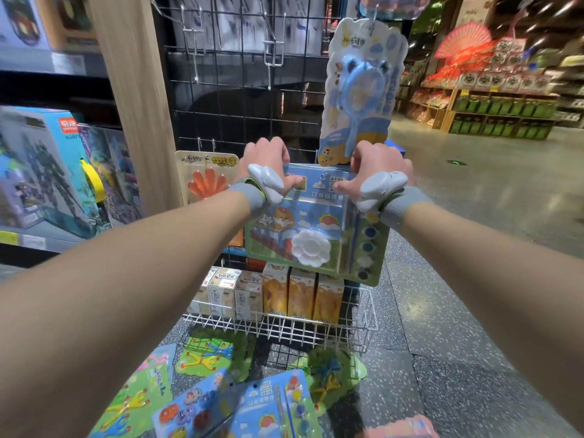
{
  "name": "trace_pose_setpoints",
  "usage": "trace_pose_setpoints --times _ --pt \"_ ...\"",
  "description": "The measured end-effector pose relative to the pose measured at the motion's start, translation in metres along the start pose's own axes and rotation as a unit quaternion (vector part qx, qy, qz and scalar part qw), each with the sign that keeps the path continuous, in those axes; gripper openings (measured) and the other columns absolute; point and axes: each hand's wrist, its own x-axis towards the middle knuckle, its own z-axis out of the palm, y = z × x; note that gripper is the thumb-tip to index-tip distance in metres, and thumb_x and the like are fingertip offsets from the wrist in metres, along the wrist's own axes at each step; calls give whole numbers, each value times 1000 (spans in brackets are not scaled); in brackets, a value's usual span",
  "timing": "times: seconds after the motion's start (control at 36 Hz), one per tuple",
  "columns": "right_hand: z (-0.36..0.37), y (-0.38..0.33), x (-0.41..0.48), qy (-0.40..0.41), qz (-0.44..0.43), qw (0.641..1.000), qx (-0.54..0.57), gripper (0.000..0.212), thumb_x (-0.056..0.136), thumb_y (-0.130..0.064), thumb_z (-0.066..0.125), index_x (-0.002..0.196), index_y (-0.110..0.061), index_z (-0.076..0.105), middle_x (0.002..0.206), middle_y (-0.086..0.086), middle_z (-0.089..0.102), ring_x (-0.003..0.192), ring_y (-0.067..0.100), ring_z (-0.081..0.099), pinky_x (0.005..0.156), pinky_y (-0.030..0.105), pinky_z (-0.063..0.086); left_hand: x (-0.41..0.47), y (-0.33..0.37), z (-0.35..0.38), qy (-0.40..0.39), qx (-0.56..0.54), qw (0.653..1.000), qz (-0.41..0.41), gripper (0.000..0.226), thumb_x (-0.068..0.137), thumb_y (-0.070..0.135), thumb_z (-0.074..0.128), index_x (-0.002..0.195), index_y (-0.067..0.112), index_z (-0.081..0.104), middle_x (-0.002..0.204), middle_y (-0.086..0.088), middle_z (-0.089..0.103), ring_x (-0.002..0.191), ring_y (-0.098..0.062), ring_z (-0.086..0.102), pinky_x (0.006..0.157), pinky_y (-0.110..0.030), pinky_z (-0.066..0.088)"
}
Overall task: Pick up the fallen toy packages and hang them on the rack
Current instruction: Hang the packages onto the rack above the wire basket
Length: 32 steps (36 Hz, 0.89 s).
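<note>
I hold a blue paint-set toy package (316, 222) up against the black wire rack (240, 99). My left hand (268, 165) grips its top left corner and my right hand (376, 169) grips its top right corner, thumbs on the front. Its hang hole sits near a hook at the package's top middle. Several fallen packages lie on the floor below: another paint set (268, 409), a green sticky-toy card (208, 355), a second green card (331, 371) and one at the lower left (132, 403).
A blue wand toy (363, 86) hangs at the rack's upper right, an orange hand toy (205, 175) at its left. Empty hooks (273, 52) jut out above. A white wire basket (284, 324) of small boxes sits below. Boxed toys (47, 165) fill the left shelf.
</note>
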Motion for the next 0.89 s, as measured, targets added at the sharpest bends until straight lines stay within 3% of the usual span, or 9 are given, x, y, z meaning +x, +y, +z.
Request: trace_pose_setpoints --times 0.14,0.22,0.28,0.33,0.47,0.67,0.78,0.89 --pt "-6 -11 -20 61 15 998 -28 33 79 -57 53 83 -24 58 91 -1 53 103 26 48 81 37 35 -17 -3 -7 1 0 1000 -2 24 89 43 62 96 23 51 110 -3 56 106 -26 50 87 -34 43" --pt "-5 -19 -36 66 22 997 -42 35 82 -54 43 85 -24 62 91 -1 54 101 26 48 82 40 34 -31 -7 -11 -38 -13 999 -1 23 96 39 54 83 20 50 83 1 58 85 -23 55 68 -30 42" --pt "-3 -23 -45 67 27 996 -60 33 84 -51 42 87 -26 64 92 -1 54 99 25 46 81 40 31 -41 -10 -11 -82 -12 997 -2 35 99 39 49 70 19 49 66 4 51 69 -19 50 54 -28 32" --pt "1 -25 -52 60 28 995 -78 30 85 -47 43 88 -27 66 92 -2 52 100 24 46 78 40 26 -53 -14 -9 -128 14 992 6 46 101 42 44 61 18 47 60 2 48 59 -18 45 49 -26 28" --pt "15 -30 -71 -12 23 997 -75 29 86 -41 44 90 -25 67 91 0 52 104 27 48 80 40 29 -89 -36 13 -212 43 976 9 50 99 48 46 61 16 53 66 -5 58 64 -23 54 57 -27 39" --pt "53 -47 -116 -118 8 993 -8 31 91 -43 43 87 -24 67 98 6 63 105 30 51 87 39 37 -136 -65 37 -309 93 947 -9 49 98 52 44 62 19 49 60 2 51 60 -18 49 53 -27 34" --pt "87 -60 -151 -168 -4 985 25 27 86 -40 49 74 -20 61 83 3 60 92 29 55 80 34 42 -171 -85 57 -354 145 924 -5 45 98 51 43 69 19 56 61 5 52 65 -17 53 52 -25 34" --pt "114 -73 -179 -262 -10 964 43 22 86 -33 49 73 -18 60 77 2 62 74 25 56 63 27 41 -199 -103 74 -424 192 885 -1 43 99 52 40 80 20 60 77 2 59 78 -17 58 58 -24 40"
